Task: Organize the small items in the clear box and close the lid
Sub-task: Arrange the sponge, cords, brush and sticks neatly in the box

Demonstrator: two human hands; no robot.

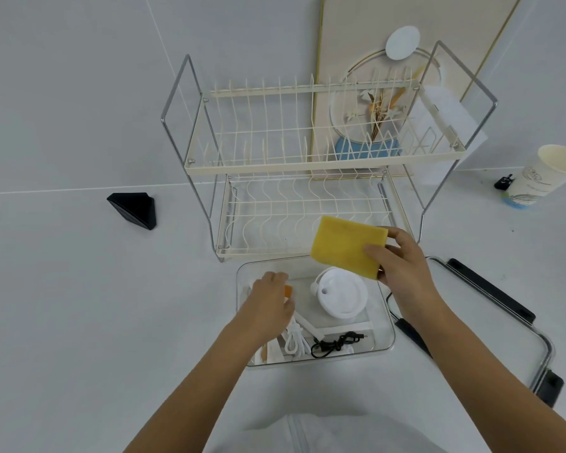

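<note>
The clear box (384, 346) stands open on the white table in front of me. Inside lie a white round cup lid (342, 294), a coiled white cable (296, 341) and a tangled black cable (335, 344). My right hand (402, 259) holds a yellow sponge (343, 246) above the box's far right corner. My left hand (270, 297) is down inside the box's left half, fingers curled around a small orange item (288, 291) that is mostly hidden. The box's clear lid (490, 322) with black latches lies flat on the table to the right.
A two-tier cream wire dish rack (307, 165) stands just behind the box. A black wedge-shaped object (134, 210) sits at the left. A paper cup (539, 174) and a small black clip (504, 182) are at the far right. A framed picture (373, 80) leans behind the rack.
</note>
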